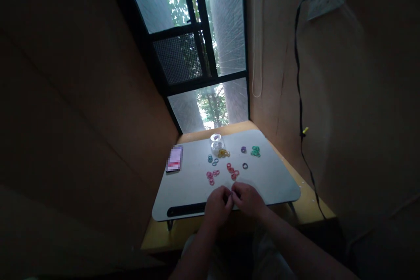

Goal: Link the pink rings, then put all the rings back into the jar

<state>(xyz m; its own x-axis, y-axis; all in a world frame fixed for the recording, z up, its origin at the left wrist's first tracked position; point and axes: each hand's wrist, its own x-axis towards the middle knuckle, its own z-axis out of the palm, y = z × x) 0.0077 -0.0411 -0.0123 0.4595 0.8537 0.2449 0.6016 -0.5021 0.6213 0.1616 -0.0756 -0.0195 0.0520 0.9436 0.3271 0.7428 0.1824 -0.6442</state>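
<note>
1. White and flat, the tabletop with round corners stands on short legs on a yellow wooden ledge.
2. The left hand and the right hand meet at the front edge of the tabletop. On both, the grip is closed up, with fingertips close together. The gap is too small and dark, so I cannot tell if they pinch anything.
3. Small pink rings lie in a bunch just past the left hand. Small red-orange rings lie in a bunch just past the right hand.
4. Farther back are small blue-green rings and small yellow rings. The yellow ones sit right by a clear round tub.
5. Over to the right are a small purple bunch, small green rings and one dark ring.
6. A phone with a blurry screen lies near the left edge. A long black strip runs along the front, next to the left hand.
</note>
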